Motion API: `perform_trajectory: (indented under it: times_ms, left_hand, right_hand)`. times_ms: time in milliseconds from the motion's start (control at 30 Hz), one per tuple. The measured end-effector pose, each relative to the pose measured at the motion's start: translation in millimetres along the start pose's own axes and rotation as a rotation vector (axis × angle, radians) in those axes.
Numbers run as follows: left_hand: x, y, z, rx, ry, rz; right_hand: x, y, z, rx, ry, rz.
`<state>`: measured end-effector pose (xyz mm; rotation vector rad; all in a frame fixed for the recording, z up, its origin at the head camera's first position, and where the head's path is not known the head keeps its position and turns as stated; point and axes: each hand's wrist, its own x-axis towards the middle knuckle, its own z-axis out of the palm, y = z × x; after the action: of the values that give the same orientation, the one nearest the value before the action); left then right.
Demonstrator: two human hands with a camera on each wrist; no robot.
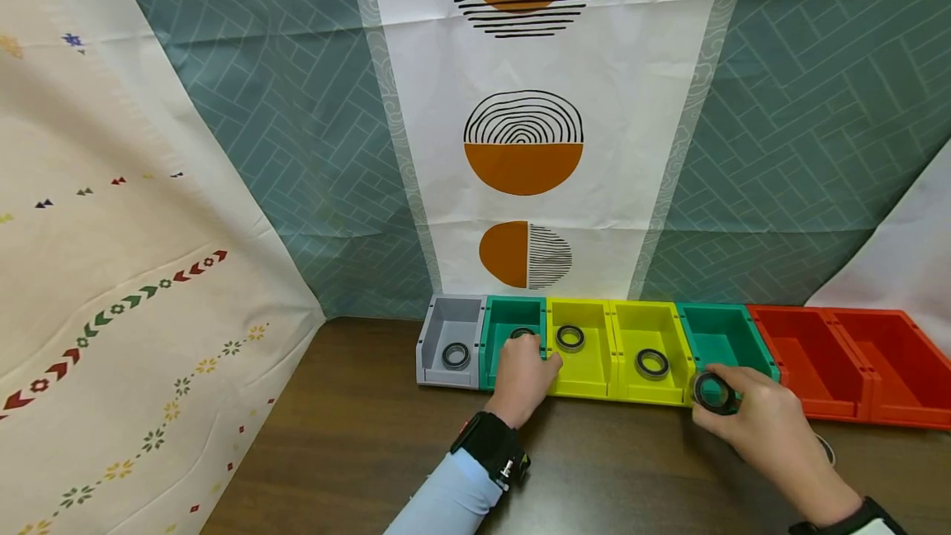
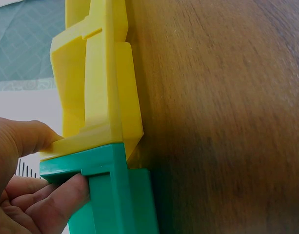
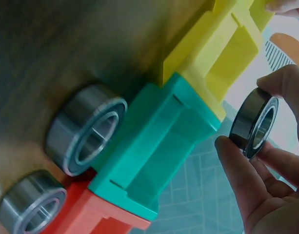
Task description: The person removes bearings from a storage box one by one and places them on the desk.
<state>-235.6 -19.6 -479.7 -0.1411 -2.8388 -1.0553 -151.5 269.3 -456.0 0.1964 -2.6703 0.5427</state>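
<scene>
My left hand point(image 1: 518, 378) grips the shared wall at the front of the left green bin point(image 2: 103, 195) and the yellow bin point(image 2: 86, 141). Its thumb lies on the yellow side, its fingers inside the green one. A ball bearing point(image 1: 522, 333) shows partly beyond the knuckles in that green bin. My right hand point(image 1: 773, 428) pinches another ball bearing point(image 3: 254, 122) by its outer ring, between thumb and fingers. That bearing is held up at the front of the right green bin point(image 1: 724, 333), beside the second yellow bin point(image 1: 672, 324).
Single bearings lie in the grey bin point(image 1: 434, 329) and both yellow bins. Red bins point(image 1: 810, 353) end the row at right. Two more bearings, one larger point(image 3: 86, 129) and one nearer point(image 3: 32, 202), stand on the wooden table point(image 1: 594, 469) before the row. Patterned cloth point(image 1: 520, 254) hangs behind.
</scene>
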Motion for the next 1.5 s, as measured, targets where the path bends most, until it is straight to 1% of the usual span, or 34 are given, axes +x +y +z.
perform_trajectory:
  times_ms: [133, 233, 333, 567, 667, 800, 1000, 1300, 1500]
  left_hand:
    - [-0.7, -0.5, -0.1, -0.001, 0.005, 0.002]
    - [-0.9, -0.2, 0.1, 0.004, 0.005, -0.001]
    - [-0.9, -0.1, 0.2, 0.009, 0.002, -0.007]
    - [-1.2, 0.8, -0.1, 0.032, 0.002, -0.015]
    - [-1.6, 1.2, -0.2, 0.027, 0.001, -0.021]
    - [-1.7, 1.2, -0.3, 0.010, -0.003, -0.028]
    - [-0.8, 0.7, -0.1, 0.016, 0.003, -0.013]
    - [-1.4, 1.3, -0.4, 0.016, -0.002, -0.018]
    - [-1.2, 1.9, -1.3, 0.011, -0.011, -0.025]
  right_hand:
    - [-7.3, -0.5, 5.8, 0.012, -0.022, 0.003]
    - [-11.6, -0.3, 9.2, 0.017, -0.059, 0.016]
    - [-14.1, 1.1, 11.1, 0.018, -0.112, 0.025]
    - [-17.4, 8.4, 13.5, 0.011, -0.289, 0.060]
    - [-18.2, 12.1, 16.8, 0.013, -0.326, 0.057]
    - [-19.3, 15.2, 22.2, 0.004, -0.344, 0.040]
    - [-20.3, 19.6, 27.5, 0.000, -0.360, 0.012]
    - [-21.5, 22.0, 29.5, -0.015, -0.375, 0.009]
    - [-22.8, 25.3, 28.6, -0.016, -0.399, 0.031]
